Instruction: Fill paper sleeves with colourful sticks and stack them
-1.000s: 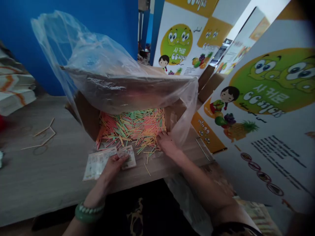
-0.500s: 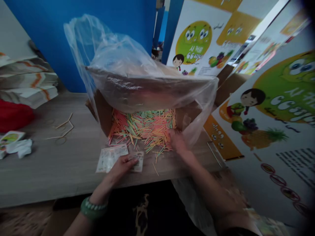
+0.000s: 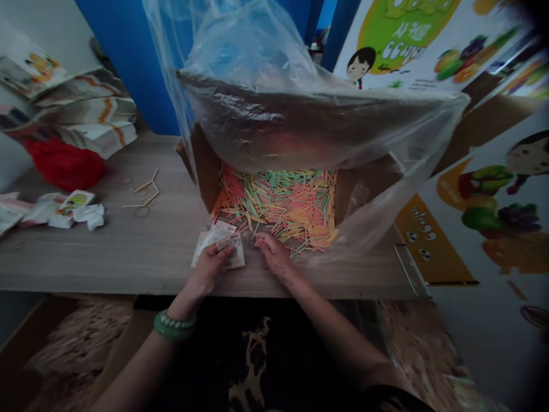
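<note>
My left hand [image 3: 210,266], with a green bangle and beads at its wrist, is closed on a small clear printed packet [image 3: 237,254] at the table's front. Another such packet [image 3: 198,247] lies beneath or beside it; the overlap hides which. Just right of the packets, my right hand [image 3: 274,257] is closed, with the ends of a few thin coloured sticks showing at its fingertips. Behind both hands, a heap of pink, green, yellow and orange sticks [image 3: 274,197] spills from a cardboard box [image 3: 203,169] lined with clear plastic film [image 3: 266,120].
Farther left on the table [image 3: 163,252] are joined sticks [image 3: 148,200], a small printed box [image 3: 74,209], crumpled white wrapping [image 3: 90,216] and a red bag [image 3: 64,163]. Stacked printed packs [image 3: 103,120] stand behind them. Large printed cartons [image 3: 493,297] border the right side.
My right hand has come left from the stick heap's right edge to beside the packets, with sticks at its fingertips. My left hand keeps its packet. The camera view has shifted.
</note>
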Demonstrator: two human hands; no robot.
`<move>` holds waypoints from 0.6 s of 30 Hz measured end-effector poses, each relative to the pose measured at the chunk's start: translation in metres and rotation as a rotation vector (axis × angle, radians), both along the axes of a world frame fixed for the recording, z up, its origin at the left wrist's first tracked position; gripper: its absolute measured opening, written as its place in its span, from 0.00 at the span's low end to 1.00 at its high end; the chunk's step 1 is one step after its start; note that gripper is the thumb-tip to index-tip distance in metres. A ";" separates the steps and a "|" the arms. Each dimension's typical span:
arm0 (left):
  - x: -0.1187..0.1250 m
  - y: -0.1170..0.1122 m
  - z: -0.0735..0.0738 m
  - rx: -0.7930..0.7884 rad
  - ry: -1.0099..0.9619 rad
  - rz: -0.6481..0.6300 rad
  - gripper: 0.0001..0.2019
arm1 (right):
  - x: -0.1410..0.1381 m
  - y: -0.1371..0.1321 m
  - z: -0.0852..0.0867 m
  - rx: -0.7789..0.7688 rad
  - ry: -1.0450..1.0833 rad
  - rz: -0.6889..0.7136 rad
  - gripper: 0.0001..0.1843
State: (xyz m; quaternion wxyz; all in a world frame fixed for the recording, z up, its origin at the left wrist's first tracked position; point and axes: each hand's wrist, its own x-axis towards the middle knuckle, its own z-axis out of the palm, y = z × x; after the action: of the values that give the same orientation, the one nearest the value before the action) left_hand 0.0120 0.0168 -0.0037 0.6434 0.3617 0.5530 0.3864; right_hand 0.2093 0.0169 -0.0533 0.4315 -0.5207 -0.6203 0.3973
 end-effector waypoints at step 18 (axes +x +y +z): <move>0.039 0.002 0.000 0.167 0.096 -0.157 0.22 | 0.016 0.003 0.076 0.067 0.641 -0.184 0.08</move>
State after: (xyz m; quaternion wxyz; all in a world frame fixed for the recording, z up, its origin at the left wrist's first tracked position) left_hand 0.0507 0.0193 -0.0041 0.6121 0.4744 0.5191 0.3617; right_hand 0.2254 0.0204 0.0231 0.6558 -0.4085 -0.4160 0.4796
